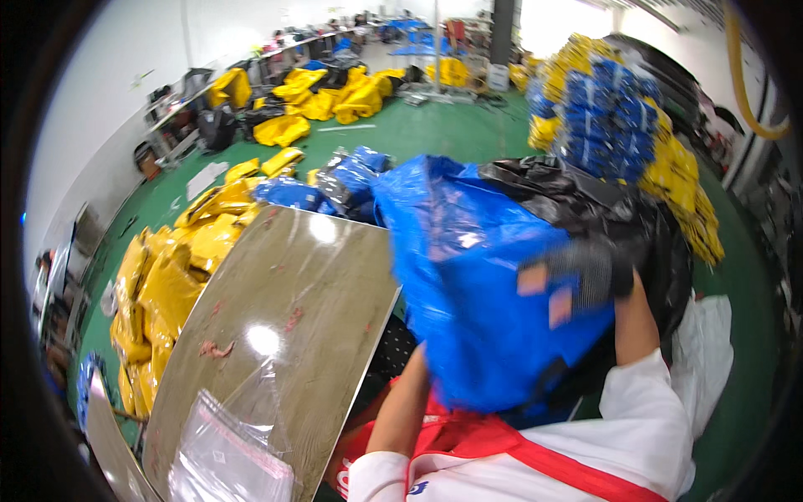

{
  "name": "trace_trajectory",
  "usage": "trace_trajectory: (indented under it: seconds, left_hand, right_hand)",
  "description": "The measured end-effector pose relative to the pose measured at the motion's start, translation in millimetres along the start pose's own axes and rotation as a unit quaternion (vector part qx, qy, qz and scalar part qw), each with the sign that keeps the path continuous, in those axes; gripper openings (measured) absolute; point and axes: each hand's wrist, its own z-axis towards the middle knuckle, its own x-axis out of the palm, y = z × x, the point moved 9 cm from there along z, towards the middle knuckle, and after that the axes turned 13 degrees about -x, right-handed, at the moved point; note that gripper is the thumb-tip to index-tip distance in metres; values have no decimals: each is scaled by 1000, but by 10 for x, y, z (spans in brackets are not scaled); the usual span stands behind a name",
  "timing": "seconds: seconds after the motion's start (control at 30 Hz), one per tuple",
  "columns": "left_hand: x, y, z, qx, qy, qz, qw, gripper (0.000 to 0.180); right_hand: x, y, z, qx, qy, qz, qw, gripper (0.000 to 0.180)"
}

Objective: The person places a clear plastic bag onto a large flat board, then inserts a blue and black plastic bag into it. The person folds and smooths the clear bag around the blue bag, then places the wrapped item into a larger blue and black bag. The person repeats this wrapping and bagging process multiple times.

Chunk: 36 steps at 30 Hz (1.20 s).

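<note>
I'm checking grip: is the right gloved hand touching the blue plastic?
Cannot tell: the head view shows the right hand blurred over the blue plastic, contact unclear.

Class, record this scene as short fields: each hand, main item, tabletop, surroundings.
Left hand: hidden by the blue plastic
Right hand: dark glove, fingertips bare, motion-blurred over the blue plastic; grip unclear
Main item: blue plastic, creased, with black plastic beside it
Tabletop: wood-grain, clear bags at its near end
Surroundings: yellow packages left, green floor
</note>
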Motion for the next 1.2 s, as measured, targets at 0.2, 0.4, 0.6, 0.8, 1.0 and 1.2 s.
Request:
trace_trajectory:
  seconds: [0.2,0.4,0.6,0.8,1.0,1.2]
  left_hand:
    - [-104,-322,-846,75,116,-168,976,65]
    - [249,-456,-1427,211,96,77,970,61]
    - [396,-789,-1279,175,-2,110,978,68]
    - [-118,-2557,-2837,352,-3,-65,934,73]
    - [-1087,-2550,-5300,573,-125,-39,809,65]
    - [-2173,-746,-6970,476,-585,12,656,65]
  right_hand:
    - [-36,-2824,-2814,621,-140,-266,724,100]
    - [478,-3832,-3767,648,-186,-145,724,84]
    - [-1549,-3584,-2156,219,-506,-213,807,37]
    - [-2487,-1871,-1275,33,-674,-106,730,43]
    - [-1900,-1571,-427,-60,-777,197,595,54]
    - [1049,-2108,593,-42,-608,607,509,66]
